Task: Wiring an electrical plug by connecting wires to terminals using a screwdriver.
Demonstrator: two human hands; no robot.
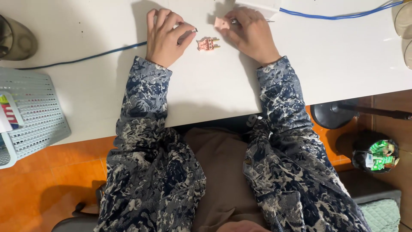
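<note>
A small pink plug part (207,44) with two brass pins lies on the white table (206,86) between my hands. My left hand (166,36) rests just left of it, fingers curled, pinching a small dark piece at the fingertips. My right hand (249,32) sits to the right and holds a pink plug cover (220,22) together with a thin metal tool. Both arms wear patterned blue and white sleeves.
A blue cable (86,57) runs across the table from the left and another (343,15) along the top right. A pale plastic basket (30,116) overhangs the left edge. A dark lamp base (330,115) and a bin (375,155) stand on the orange floor at right.
</note>
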